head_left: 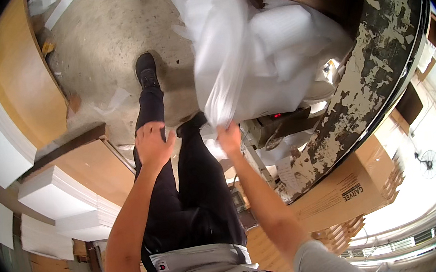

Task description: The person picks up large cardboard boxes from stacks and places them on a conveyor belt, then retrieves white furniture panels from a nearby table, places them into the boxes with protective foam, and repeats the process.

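Note:
My right hand (229, 138) is closed on the gathered end of a thin white foam sheet (223, 63). From that fist the sheet fans upward, its folds smeared by motion. It runs up against a larger heap of white foam sheeting (294, 47), and I cannot make out where one ends and the other begins. My left hand (153, 145) hangs over my left thigh, holding nothing, with its fingers apart.
At the right curves a dark edge with peeling paint (352, 88), with a cardboard box (342, 189) beyond it. On the left stand stacks of white sheets (57, 192) and a tan board (19, 67). Scraps lie on the concrete floor (104, 36).

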`<act>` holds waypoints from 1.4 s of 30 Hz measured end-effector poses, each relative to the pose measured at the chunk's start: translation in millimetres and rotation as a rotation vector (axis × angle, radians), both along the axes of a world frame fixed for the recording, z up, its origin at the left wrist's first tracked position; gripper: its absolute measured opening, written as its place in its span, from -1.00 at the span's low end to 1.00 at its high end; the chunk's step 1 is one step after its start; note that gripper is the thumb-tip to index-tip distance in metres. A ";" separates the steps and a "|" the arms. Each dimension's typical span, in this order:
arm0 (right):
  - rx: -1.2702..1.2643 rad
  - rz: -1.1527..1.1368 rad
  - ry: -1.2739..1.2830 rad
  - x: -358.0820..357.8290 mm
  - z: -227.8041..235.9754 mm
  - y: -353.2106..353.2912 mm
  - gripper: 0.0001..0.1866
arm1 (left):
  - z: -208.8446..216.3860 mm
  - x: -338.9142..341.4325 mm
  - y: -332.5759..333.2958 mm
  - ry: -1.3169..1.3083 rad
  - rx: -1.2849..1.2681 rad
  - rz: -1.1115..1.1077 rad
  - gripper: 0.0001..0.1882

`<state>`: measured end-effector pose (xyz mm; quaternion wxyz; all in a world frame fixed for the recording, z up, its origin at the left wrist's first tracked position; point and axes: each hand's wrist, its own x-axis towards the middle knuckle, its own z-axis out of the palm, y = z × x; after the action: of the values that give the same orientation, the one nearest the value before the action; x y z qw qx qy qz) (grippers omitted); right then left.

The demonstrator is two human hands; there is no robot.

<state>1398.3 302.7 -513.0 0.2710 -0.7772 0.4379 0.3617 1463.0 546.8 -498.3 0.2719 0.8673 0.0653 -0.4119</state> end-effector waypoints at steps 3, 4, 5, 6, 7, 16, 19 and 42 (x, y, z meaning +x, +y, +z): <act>0.116 -0.161 0.006 -4.0 68.0 33.5 -0.76 | -0.8 25.9 -58.3 -0.047 -0.276 0.317 -0.58; 0.153 -0.159 0.023 -8.2 78.0 35.3 -0.79 | -9.6 28.3 -77.0 -0.089 -0.366 0.428 -0.59; 0.169 -0.228 -0.005 -12.2 82.8 33.4 -0.81 | -20.4 31.4 -91.4 0.027 -0.369 0.585 -0.59; 0.187 -0.294 -0.035 -15.6 84.7 28.0 -0.82 | -28.9 34.0 -104.2 0.141 -0.368 0.743 -0.58; 0.199 -0.367 -0.065 -20.2 86.7 19.7 -0.84 | -19.7 50.5 -111.0 0.133 -0.309 0.716 -0.58; 0.197 -0.291 -0.231 15.2 110.4 -27.2 -0.66 | -5.4 22.6 -76.6 0.505 -0.454 1.286 -0.52; 0.137 -0.089 -0.229 -0.6 134.7 -8.5 -0.71 | -3.7 5.1 -50.1 -0.047 0.084 0.888 -0.46; 0.326 -0.520 -0.477 72.1 134.1 -4.3 -0.52 | 93.2 25.2 -86.4 0.204 -0.435 0.305 -0.65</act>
<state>1470.3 298.5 -378.9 0.5678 -0.6492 0.4819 0.1546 1488.2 460.4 -405.1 0.5023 0.7228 0.1322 -0.4558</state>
